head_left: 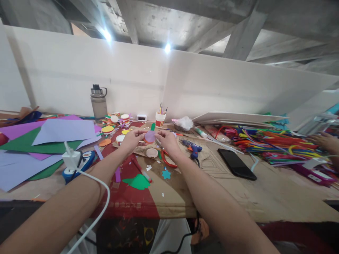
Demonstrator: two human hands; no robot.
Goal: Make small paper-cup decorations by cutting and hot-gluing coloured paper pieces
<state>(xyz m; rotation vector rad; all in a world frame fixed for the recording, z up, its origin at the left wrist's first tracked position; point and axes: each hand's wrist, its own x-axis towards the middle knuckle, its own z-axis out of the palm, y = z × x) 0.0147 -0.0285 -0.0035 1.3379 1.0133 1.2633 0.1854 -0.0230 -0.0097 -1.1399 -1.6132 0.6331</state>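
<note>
Over the middle of the table, both hands pinch a small purple paper disc [150, 135] between them. My left hand [134, 139] is closed on its left edge, and my right hand [167, 141] grips the right edge. Orange shows just below the disc, and a green strip [153, 126] sticks up behind it; whether they are joined to it I cannot tell. Beneath my hands lie a round white lid [152, 152] and red-handled scissors [169, 161], partly hidden by my right hand. Closer in are a blue paper flower [166, 173], green paper [139, 182] and a red-capped pen [143, 171].
A blue glue gun [195, 151] and a black phone [236, 164] lie to the right, before piled colourful pipe cleaners [267, 141]. Leftward are a power strip [79, 164], paper sheets [65, 131] and a bottle [99, 104]. Another person's hand [324, 141] is at far right.
</note>
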